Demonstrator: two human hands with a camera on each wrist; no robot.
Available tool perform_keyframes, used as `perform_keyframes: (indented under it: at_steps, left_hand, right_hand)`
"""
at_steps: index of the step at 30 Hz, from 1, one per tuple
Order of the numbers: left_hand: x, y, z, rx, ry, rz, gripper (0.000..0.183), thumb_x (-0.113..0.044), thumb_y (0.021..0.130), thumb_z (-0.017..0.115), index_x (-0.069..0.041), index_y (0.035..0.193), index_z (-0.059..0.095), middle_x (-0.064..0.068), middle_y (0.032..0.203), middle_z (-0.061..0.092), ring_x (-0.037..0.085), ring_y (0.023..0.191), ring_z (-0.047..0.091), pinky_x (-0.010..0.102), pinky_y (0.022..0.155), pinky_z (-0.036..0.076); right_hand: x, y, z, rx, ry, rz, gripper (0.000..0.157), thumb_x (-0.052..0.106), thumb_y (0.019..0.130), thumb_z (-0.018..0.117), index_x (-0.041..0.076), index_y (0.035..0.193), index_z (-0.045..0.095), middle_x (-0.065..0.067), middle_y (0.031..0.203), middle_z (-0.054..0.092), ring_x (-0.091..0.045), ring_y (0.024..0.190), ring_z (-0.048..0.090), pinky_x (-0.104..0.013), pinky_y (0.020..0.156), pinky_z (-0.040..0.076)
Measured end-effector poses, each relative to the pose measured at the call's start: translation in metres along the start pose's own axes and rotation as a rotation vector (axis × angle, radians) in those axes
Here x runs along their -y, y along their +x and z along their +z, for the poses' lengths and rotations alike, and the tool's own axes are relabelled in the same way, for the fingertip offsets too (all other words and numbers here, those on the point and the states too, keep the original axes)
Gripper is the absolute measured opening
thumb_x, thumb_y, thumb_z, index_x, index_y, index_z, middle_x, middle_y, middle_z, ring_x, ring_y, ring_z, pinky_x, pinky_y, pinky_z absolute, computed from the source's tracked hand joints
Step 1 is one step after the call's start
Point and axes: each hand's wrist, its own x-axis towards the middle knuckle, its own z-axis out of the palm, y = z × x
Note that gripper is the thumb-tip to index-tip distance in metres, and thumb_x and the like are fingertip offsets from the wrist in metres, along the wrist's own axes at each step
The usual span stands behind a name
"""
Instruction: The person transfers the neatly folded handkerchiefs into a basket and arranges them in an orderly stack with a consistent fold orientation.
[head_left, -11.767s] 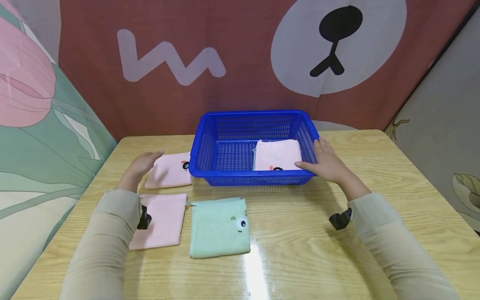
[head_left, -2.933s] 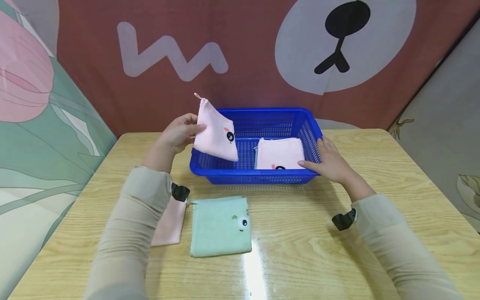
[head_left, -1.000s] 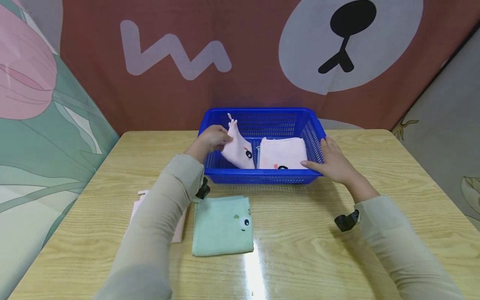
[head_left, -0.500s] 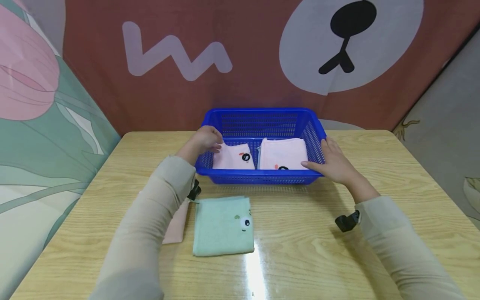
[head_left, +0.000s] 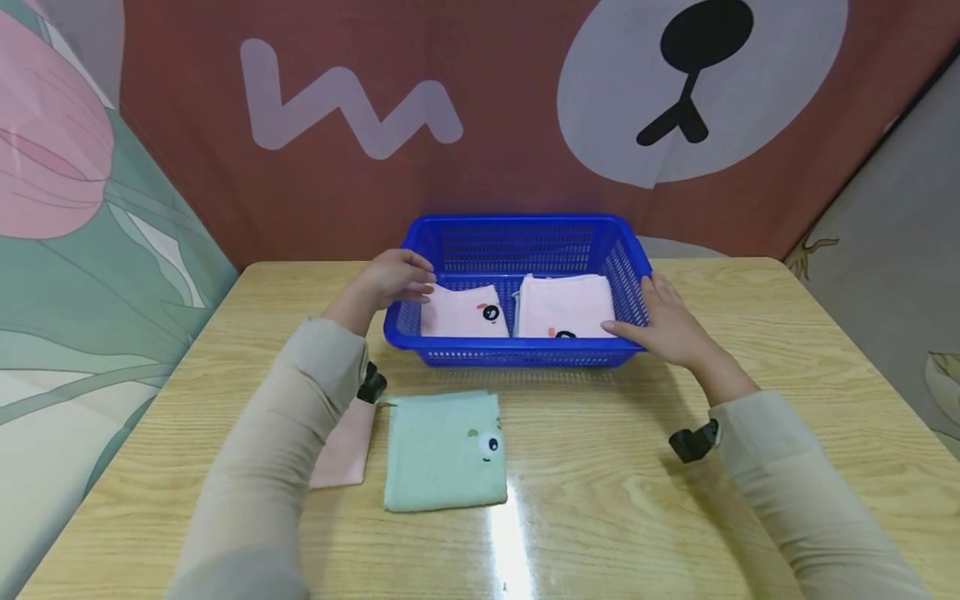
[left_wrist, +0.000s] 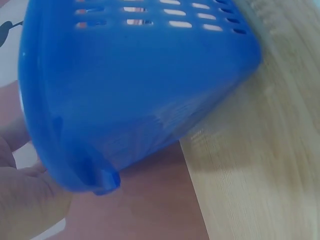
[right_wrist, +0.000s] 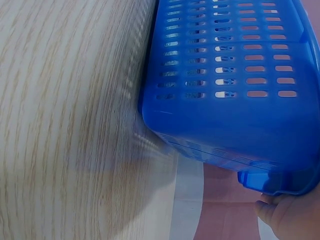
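cloth [head_left: 459, 315] rt of l hand [head_left: 392, 279]

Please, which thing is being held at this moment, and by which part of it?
The right hand holds the blue basket by its right rim; the left hand appears to hold nothing.

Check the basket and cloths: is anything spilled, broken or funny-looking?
Nothing really stands out: no spill or break shows. The blue basket stands upright, and the green cloth lies folded. A sleeve partly hides the pink cloth beside it.

Wood-grain table [head_left: 592, 492], glare [head_left: 512, 542], brown cartoon backdrop [head_left: 495, 108], flowered left wall [head_left: 82, 275], grey right wall [head_left: 877, 225]
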Motion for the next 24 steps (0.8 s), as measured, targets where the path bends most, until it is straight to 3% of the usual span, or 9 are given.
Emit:
perform_keyframes:
  at_steps: [5, 13, 24]
  left_hand:
    - [-0.008, -0.017, 0.000, -0.003, -0.020, -0.020, 0.032, 0.005, 0.088, 0.040, 0.014, 0.117, 0.034, 0.025, 0.112, 0.042, 0.017, 0.075, 0.054, 0.037, 0.084, 0.040]
    - [0.003, -0.012, -0.012, -0.018, -0.036, -0.014, 0.033, 0.003, 0.087, 0.043, 0.011, 0.118, 0.035, 0.026, 0.120, 0.041, 0.018, 0.077, 0.057, 0.034, 0.078, 0.045]
    - [0.011, -0.021, -0.028, -0.017, -0.031, 0.004, 0.034, 0.000, 0.088, 0.042, 0.009, 0.120, 0.032, 0.025, 0.117, 0.041, 0.025, 0.089, 0.056, 0.032, 0.076, 0.046]
  right_hand:
    - [0.000, 0.000, 0.000, -0.003, 0.002, 0.000, 0.102, 0.058, 0.077, 0.048, -0.010, 0.132, -0.006, -0.026, 0.138, -0.011, -0.033, 0.125, -0.015, -0.054, 0.097, 0.001]
    - [-0.001, 0.001, 0.001, -0.002, 0.000, -0.007, 0.102, 0.057, 0.078, 0.047, -0.010, 0.132, -0.005, -0.024, 0.139, -0.013, -0.033, 0.125, -0.015, -0.054, 0.097, 0.001]
    - [-0.001, 0.001, 0.000, -0.006, -0.003, -0.010, 0.102, 0.058, 0.078, 0.048, -0.011, 0.132, -0.005, -0.025, 0.139, -0.011, -0.034, 0.126, -0.014, -0.054, 0.097, 0.002]
